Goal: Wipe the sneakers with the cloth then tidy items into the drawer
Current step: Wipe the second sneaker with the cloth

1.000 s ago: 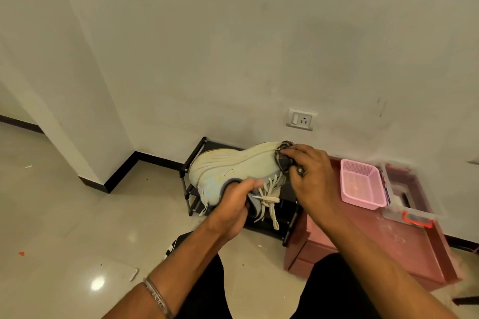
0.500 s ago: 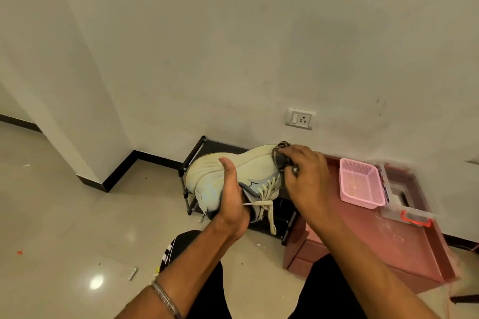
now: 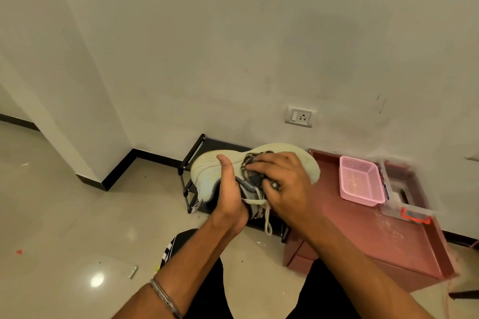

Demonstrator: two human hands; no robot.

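The right hand has slid its cloth from the sneaker end toward mid-sole. It pinches the cloth; the left hand grips the sneaker above the shoe rack. Best: firm, overlapping strokes, turning the sneaker steadily.

Home interior: tiled floor, wall socket, black shoe rack, pink drawer unit.
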